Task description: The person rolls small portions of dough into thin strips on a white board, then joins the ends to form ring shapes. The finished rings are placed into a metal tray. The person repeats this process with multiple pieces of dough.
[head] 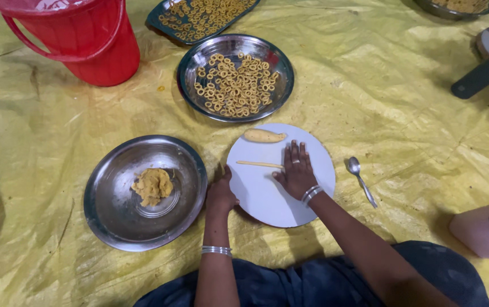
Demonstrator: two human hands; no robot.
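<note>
A round white board [267, 199] lies on the yellow sheet in front of me. My right hand [297, 170] presses flat on it, palm down, over the right end of a thin rolled strand of dough [257, 164]. A thicker dough log [264, 135] rests at the board's far edge. My left hand [220, 192] grips the board's left rim. To the left, a steel plate [114, 219] holds a lump of yellow dough [152, 186].
A steel plate [190, 62] full of small dough rings sits beyond the board, with a dark tray [159, 23] of more rings behind it. A red bucket [80, 40] stands far left. A spoon [361, 179] lies right of the board, and a pink box [486, 230] is at the right edge.
</note>
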